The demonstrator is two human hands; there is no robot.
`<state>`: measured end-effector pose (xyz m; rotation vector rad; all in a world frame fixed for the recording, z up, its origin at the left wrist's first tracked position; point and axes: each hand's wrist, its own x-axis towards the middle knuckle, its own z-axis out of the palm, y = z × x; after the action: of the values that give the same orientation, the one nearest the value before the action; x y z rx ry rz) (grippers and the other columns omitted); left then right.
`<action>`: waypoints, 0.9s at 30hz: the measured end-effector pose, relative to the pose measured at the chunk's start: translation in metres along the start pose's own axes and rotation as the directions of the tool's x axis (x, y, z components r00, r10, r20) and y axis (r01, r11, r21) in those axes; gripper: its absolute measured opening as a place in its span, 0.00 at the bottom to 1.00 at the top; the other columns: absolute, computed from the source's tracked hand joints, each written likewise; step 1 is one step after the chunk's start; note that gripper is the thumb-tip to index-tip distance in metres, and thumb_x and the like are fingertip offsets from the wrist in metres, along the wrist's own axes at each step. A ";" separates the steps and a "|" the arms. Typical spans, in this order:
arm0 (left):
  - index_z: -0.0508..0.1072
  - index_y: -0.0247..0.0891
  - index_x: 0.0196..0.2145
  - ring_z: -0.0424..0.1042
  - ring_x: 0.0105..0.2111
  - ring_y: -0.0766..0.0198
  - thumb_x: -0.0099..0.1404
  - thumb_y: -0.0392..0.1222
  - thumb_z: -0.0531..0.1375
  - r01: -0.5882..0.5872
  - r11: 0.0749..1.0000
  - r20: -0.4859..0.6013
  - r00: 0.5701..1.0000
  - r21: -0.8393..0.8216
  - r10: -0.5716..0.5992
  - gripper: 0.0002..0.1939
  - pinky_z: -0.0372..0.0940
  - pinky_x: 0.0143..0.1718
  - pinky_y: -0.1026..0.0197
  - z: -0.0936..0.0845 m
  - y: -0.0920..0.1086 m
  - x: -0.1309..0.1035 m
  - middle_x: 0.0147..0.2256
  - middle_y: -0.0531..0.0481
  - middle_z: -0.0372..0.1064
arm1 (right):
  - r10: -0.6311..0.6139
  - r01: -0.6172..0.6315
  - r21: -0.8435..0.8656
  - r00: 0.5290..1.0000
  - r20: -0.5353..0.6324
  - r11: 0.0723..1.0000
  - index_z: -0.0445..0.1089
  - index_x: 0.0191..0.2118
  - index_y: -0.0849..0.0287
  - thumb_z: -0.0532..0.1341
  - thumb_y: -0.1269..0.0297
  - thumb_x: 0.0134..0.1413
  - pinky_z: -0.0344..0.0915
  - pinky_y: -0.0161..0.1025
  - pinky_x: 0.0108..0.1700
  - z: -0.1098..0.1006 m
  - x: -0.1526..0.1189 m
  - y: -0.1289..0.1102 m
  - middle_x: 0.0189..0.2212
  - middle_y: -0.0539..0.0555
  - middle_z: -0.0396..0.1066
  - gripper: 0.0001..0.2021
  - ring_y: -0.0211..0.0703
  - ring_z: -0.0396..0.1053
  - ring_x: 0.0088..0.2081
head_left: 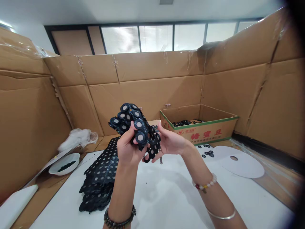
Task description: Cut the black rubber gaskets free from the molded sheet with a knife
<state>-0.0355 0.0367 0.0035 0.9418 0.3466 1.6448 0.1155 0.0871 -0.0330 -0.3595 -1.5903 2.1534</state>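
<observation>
A folded black sheet of round pieces with pale centres [138, 124] is held up above the white table. My left hand [128, 148] is closed round its lower left part, thumb on the front. My right hand [170, 141] is at the sheet's right edge, thumb raised and fingertips behind or against the lower part; how firmly they grip is hidden. A small metal strip [161, 160] shows just below the right fingers. Left of my left forearm lies a pile of similar black sheets [101, 175].
An open carton [212, 128] with small black pieces stands at the back right. Near it lie loose black rings [209, 153] and a white disc [247, 163]. On the left are a white bowl [73, 158] and clear plastic wrap [77, 138]. Cardboard walls [147, 68] surround the table.
</observation>
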 end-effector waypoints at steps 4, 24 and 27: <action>0.71 0.37 0.18 0.60 0.12 0.72 0.54 0.42 0.67 0.034 0.999 0.026 0.999 -0.026 -0.034 0.12 0.66 0.19 0.68 0.002 0.002 -0.003 0.11 0.60 0.51 | -0.030 0.019 0.171 0.998 0.062 0.985 0.69 0.44 0.62 0.24 0.43 0.63 0.69 0.54 0.44 0.012 0.003 -0.002 0.35 0.59 0.75 0.41 0.52 0.75 0.38; 0.73 0.36 0.26 0.61 0.12 0.71 0.54 0.46 0.69 0.046 0.996 0.112 0.992 0.082 -0.055 0.12 0.53 0.08 0.70 0.015 0.001 -0.009 0.13 0.60 0.57 | -0.057 0.073 0.147 0.992 -0.110 0.986 0.69 0.44 0.59 0.32 0.36 0.61 0.69 0.48 0.42 0.014 -0.005 -0.006 0.38 0.58 0.75 0.38 0.48 0.74 0.37; 0.75 0.37 0.27 0.61 0.11 0.71 0.52 0.47 0.70 0.044 0.996 0.113 0.992 0.079 -0.052 0.12 0.57 0.09 0.69 0.015 0.002 -0.010 0.13 0.59 0.59 | -0.054 0.073 0.155 0.991 -0.123 0.985 0.69 0.43 0.58 0.35 0.36 0.61 0.69 0.49 0.42 0.015 -0.006 -0.006 0.36 0.56 0.75 0.36 0.48 0.74 0.36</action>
<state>-0.0252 0.0232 0.0105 1.0731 0.3522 1.5350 0.1147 0.0728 -0.0229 -0.3725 -1.3374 2.1515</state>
